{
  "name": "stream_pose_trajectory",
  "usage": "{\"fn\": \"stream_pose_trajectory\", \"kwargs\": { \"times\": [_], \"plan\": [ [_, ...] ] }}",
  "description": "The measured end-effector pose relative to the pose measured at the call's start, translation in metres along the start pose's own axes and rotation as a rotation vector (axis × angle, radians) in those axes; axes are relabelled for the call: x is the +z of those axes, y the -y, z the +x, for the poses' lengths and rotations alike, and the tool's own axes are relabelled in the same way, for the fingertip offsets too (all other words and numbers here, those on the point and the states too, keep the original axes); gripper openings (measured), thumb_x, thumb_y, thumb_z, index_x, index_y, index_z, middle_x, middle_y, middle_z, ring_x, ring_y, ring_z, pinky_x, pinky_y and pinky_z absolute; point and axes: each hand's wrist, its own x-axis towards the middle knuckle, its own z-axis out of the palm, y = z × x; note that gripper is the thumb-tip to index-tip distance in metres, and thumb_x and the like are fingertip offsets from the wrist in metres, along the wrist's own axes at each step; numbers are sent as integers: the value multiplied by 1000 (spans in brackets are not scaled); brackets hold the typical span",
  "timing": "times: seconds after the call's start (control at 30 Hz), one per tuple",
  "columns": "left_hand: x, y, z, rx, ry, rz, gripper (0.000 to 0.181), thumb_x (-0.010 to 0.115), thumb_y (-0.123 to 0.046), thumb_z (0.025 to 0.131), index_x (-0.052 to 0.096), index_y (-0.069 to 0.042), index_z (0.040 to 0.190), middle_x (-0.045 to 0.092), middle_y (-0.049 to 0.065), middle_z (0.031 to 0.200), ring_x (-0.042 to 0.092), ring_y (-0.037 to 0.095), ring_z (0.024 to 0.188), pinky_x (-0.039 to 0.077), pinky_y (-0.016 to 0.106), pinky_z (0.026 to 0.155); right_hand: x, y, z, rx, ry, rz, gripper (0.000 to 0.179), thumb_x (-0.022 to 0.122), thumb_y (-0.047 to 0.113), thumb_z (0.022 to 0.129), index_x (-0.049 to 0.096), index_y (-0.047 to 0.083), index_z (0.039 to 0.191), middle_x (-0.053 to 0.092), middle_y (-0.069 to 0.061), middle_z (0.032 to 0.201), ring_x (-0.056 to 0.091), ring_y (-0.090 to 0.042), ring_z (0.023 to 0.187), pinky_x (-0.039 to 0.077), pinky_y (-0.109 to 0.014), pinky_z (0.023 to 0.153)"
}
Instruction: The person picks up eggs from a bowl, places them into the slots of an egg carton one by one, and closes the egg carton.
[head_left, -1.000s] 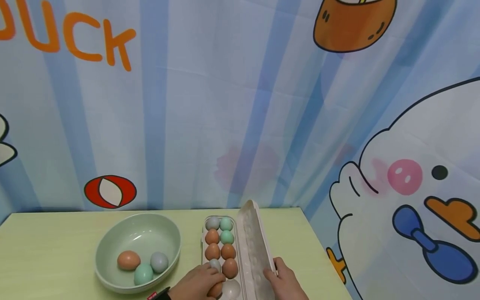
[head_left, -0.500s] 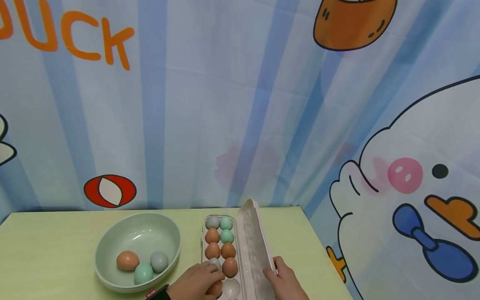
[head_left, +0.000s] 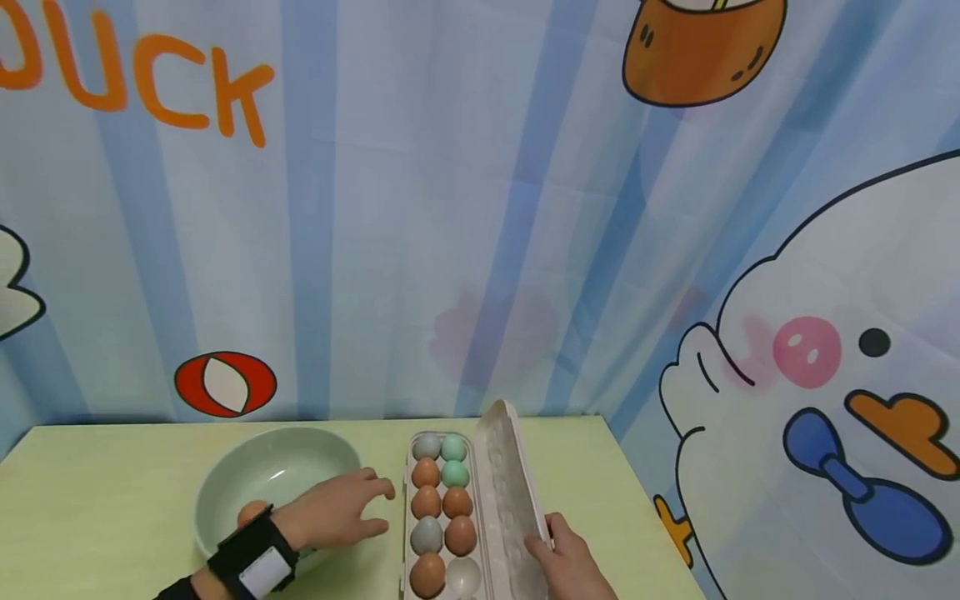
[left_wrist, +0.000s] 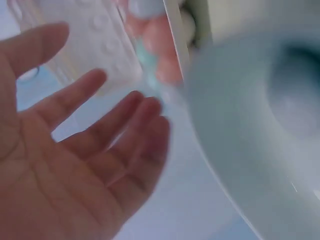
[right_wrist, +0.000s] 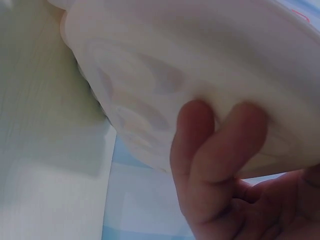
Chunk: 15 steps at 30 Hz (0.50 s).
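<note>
My left hand (head_left: pixel 337 510) is over the right side of the green bowl (head_left: pixel 247 467), fingers spread and relaxed with nothing in them. A brown egg (head_left: pixel 251 512) shows in the bowl; my forearm hides much of the rest. To the right stands the egg carton (head_left: pixel 463 577), with brown, grey and green eggs in two rows. A grey egg (head_left: pixel 427 535) and a brown egg (head_left: pixel 427 575) sit at the near left; the cup beside the latter is bare. My right hand (head_left: pixel 570 562) grips the raised carton lid (head_left: pixel 510 492), fingers on its outer face in the right wrist view.
Both containers stand on a pale yellow table (head_left: pixel 592 467). Its back edge meets a blue striped curtain (head_left: pixel 405 250) with cartoon prints. The lid stands tilted up along the carton's right side. A black strap (head_left: pixel 251 558) wraps my left wrist.
My left hand has let go of the brown egg in the carton's near left cup and moved left over the bowl. The right hand stays on the lid.
</note>
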Motion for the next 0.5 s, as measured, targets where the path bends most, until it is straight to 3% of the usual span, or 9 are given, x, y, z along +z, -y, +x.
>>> {"fn": "stream_pose_trajectory", "kwargs": {
  "times": [0.13,0.27,0.4,0.5],
  "plan": [
    [-19,20,-13,-148,61,-43,24,68,-25,86,62,-10,104,58,5,99,55,24,89,45,45,77,0,-1,1,-13,1,-7,38,50,28,95,46,-7,111,56,-22,105,61,-30,86,51,-47,63],
    [-33,35,-22,-335,133,-54,22,69,-16,84,61,-7,102,58,7,98,52,23,87,44,47,78,-1,-2,1,-8,10,-4,37,50,27,95,46,-6,111,57,-21,105,61,-30,86,51,-47,64],
    [-39,46,-26,-456,169,-36,25,70,-10,81,60,-4,103,55,9,93,49,25,83,44,44,74,-1,-3,2,-22,13,-2,37,51,28,95,46,-6,110,57,-20,104,61,-29,85,51,-46,64],
    [-42,52,-31,-501,194,22,26,69,-3,76,59,-2,100,51,10,89,48,28,80,44,43,69,-1,-4,2,-42,11,-8,36,51,27,94,46,-5,108,57,-20,102,61,-29,84,51,-45,63]
  ]
}}
